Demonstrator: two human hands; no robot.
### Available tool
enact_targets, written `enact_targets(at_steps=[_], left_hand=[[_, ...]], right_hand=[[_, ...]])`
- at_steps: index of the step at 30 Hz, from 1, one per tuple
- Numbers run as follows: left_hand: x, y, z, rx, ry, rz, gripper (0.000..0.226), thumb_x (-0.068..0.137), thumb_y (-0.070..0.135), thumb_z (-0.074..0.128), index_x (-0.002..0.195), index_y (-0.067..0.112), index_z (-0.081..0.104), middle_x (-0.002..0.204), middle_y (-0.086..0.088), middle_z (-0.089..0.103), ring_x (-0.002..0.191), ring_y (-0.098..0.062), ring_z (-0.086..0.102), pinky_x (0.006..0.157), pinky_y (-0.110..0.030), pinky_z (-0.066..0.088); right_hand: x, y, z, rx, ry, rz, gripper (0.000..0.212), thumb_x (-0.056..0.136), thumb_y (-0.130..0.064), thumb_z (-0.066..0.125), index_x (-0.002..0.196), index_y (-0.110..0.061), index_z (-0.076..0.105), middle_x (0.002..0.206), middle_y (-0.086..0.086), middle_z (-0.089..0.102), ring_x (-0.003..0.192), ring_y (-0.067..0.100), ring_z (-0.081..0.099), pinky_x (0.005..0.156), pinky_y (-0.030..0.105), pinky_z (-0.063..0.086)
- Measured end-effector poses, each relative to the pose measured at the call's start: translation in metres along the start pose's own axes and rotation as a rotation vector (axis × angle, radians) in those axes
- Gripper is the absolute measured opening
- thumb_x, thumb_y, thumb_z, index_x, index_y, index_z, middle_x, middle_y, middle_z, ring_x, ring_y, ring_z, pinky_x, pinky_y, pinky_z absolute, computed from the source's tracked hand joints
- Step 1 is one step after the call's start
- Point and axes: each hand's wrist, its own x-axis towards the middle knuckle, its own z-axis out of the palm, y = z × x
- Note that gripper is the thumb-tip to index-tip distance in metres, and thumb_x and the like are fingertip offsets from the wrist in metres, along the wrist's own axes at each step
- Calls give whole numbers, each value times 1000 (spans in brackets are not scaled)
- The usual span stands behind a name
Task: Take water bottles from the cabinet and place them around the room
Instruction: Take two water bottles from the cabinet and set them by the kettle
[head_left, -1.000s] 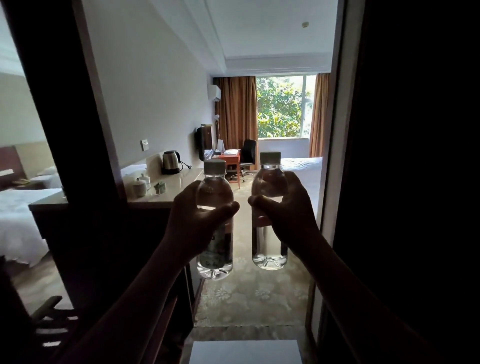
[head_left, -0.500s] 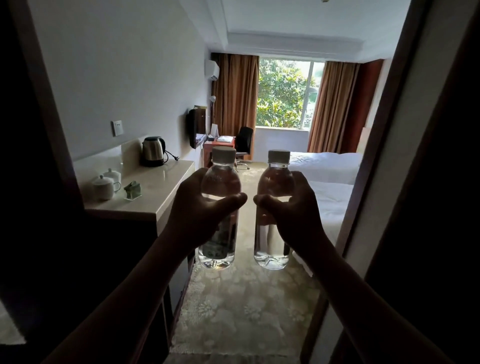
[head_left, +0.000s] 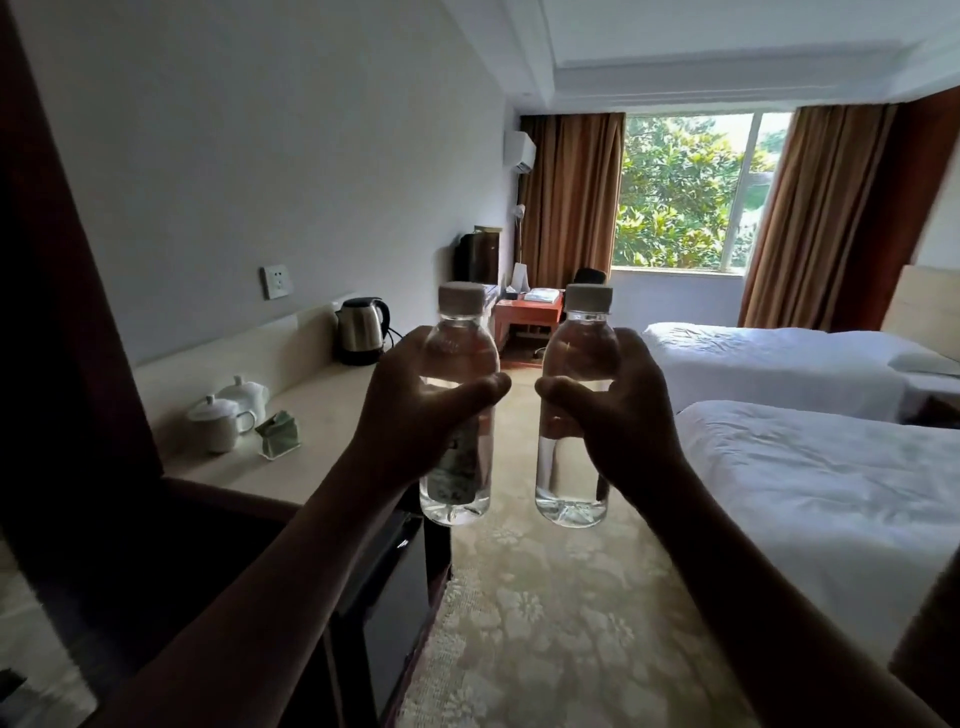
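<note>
I hold two clear water bottles upright in front of me, both with pale caps. My left hand (head_left: 415, 410) is wrapped around the left water bottle (head_left: 460, 338), which carries a label low on its body. My right hand (head_left: 618, 410) grips the right water bottle (head_left: 576, 488), which looks plain and full. The two bottles are side by side with a small gap between them, held above the carpet beside the counter's front corner. No cabinet shows in this view.
A pale counter (head_left: 322, 415) runs along the left wall with a kettle (head_left: 361, 330), two lidded cups (head_left: 223, 421) and a green packet (head_left: 280, 441). Two white beds (head_left: 831, 493) fill the right side. Patterned carpet (head_left: 550, 623) leads to an orange desk (head_left: 530, 319) under the window.
I have walked out of the dark doorway into the room. The door frame has slid out of view, the beds and counter are nearer, and both bottles stay held up together.
</note>
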Motion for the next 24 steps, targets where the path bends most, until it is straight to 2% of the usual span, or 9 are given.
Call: enact_targets(at_steps=[2, 4, 6, 9, 12, 17, 19, 22, 24], left_hand=[[28, -18, 11, 7, 8, -14, 30, 62, 43, 75, 86, 28, 67, 80, 2, 72, 79, -25, 72, 77, -52, 60], [55, -39, 19, 44, -3, -4, 27, 64, 42, 74, 85, 28, 66, 77, 4, 70, 75, -25, 70, 74, -51, 59], [84, -62, 27, 80, 0, 8, 27, 65, 43, 73, 85, 27, 65, 76, 2, 69, 73, -25, 69, 72, -49, 58], [127, -106, 39, 67, 17, -6, 20, 65, 41, 73, 81, 31, 66, 74, 4, 68, 73, -25, 69, 72, -52, 58], [171, -156, 50, 70, 19, 1, 19, 65, 41, 73, 81, 35, 66, 75, 8, 69, 73, -22, 69, 73, -52, 59], [256, -242, 55, 73, 46, -37, 39, 62, 46, 74, 90, 20, 65, 83, -1, 70, 79, -24, 70, 75, -52, 59], [287, -270, 56, 62, 66, -65, 43, 60, 47, 74, 92, 20, 64, 84, -2, 70, 78, -22, 70, 74, -49, 60], [323, -309, 54, 69, 105, -121, 43, 57, 47, 75, 91, 23, 63, 82, 0, 69, 75, -19, 70, 72, -46, 60], [343, -334, 47, 83, 133, -160, 42, 57, 44, 76, 91, 22, 64, 83, 0, 70, 76, -21, 71, 73, -47, 61]], right_hand=[[33, 22, 7, 0, -13, -2, 47, 76, -11, 82, 114, -9, 56, 86, -14, 63, 83, -6, 64, 66, 37, 63], [63, 47, 16, 44, -28, 23, 47, 75, -10, 82, 113, -9, 56, 86, -11, 64, 87, 3, 65, 66, 51, 62], [93, 73, 27, 55, -44, 21, 50, 71, -15, 83, 113, -11, 57, 84, -13, 67, 87, 3, 65, 66, 55, 60], [137, 114, 45, 61, -53, 19, 53, 64, -25, 78, 111, -12, 57, 83, -28, 67, 84, -3, 65, 72, 56, 59], [184, 157, 65, 54, -59, 24, 53, 65, -29, 76, 111, -14, 56, 82, -33, 65, 84, -7, 63, 77, 53, 59], [272, 227, 115, 61, -83, 62, 59, 59, -40, 75, 111, -20, 56, 86, -26, 66, 89, 9, 68, 73, 56, 60], [303, 248, 132, 34, -110, 54, 55, 60, -37, 76, 109, -20, 56, 86, -26, 66, 88, 4, 66, 73, 56, 59], [344, 276, 158, 19, -139, 45, 46, 69, -20, 81, 108, -16, 55, 81, -17, 66, 85, -7, 62, 75, 55, 59], [371, 296, 177, 61, -154, 58, 46, 68, -22, 79, 106, -16, 56, 82, -18, 67, 86, -1, 64, 71, 56, 59]])
